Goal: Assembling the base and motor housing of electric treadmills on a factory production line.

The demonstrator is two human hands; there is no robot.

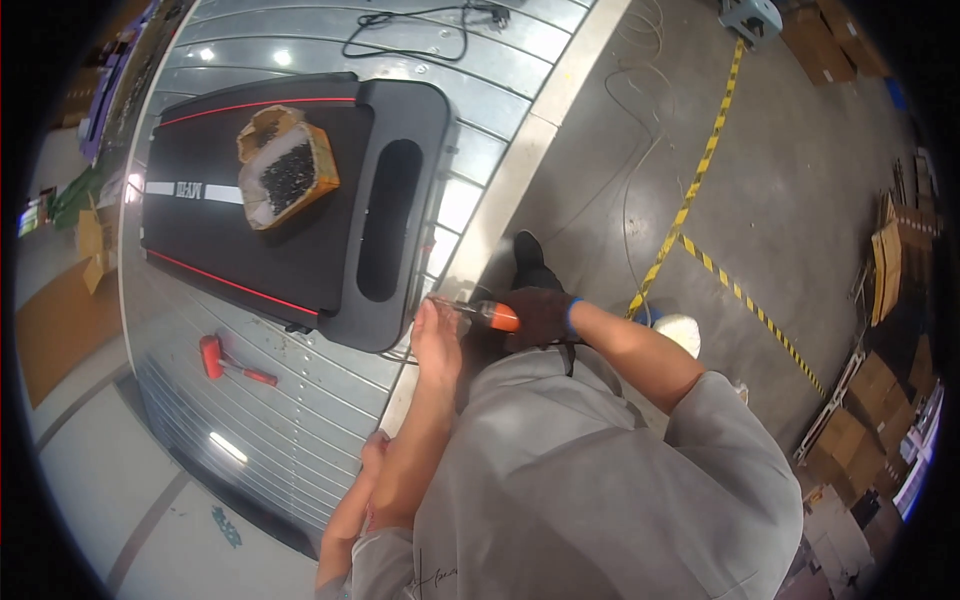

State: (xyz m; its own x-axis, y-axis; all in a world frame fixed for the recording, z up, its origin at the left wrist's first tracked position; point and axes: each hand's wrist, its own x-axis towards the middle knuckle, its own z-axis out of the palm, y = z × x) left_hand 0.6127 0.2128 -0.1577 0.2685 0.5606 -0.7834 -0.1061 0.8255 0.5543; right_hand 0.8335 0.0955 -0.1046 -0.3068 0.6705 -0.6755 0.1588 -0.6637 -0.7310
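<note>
My right hand (541, 315), in a dark glove with a blue cuff, is wrapped round an orange and dark power screwdriver (503, 317). Its tip points left, toward the end of a black walking-pad treadmill (335, 240) with red side lines. At that tip my bare left hand (437, 335) has its fingers drawn together, close to the treadmill's edge; what they pinch is too small to make out. On the treadmill deck sits an open, torn cardboard box (318, 165) with a plastic liner, full of small black screws (288, 176).
The treadmill lies on a slatted metal table (335, 390). A red mallet (212, 357) lies nearer, and a black power cord (430, 20) at the far end. Another bare forearm (347, 515) rests at the table's edge. Cartons (870, 400) stand along the right; air hoses (630, 190) cross the floor.
</note>
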